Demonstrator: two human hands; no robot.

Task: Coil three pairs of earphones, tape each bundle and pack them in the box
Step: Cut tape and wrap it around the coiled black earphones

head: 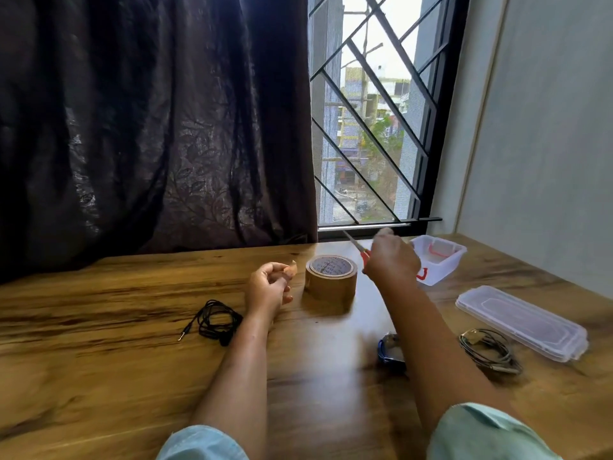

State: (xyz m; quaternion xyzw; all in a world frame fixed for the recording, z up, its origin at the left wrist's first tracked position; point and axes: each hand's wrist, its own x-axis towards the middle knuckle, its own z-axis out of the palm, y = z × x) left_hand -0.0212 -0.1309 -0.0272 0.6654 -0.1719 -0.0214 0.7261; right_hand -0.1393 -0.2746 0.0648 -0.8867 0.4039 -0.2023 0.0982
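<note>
My left hand (268, 287) pinches a small cut piece of brown tape (292, 269) just left of the brown tape roll (331, 277). My right hand (391, 257) grips red-handled scissors (356, 247), blades pointing up and left, beyond the roll. Black earphones (215, 322) lie coiled on the table below my left hand. A grey pair of earphones (491, 350) lies at the right. A blue bundle (391, 350) shows partly behind my right forearm. The clear plastic box (438, 263) with red clips stands open behind my right hand.
The box's clear lid (520, 322) lies flat at the right, near the grey earphones. The wooden table (99, 343) runs up to a dark curtain (149, 127) and a barred window (374, 127). A wall bounds the right side.
</note>
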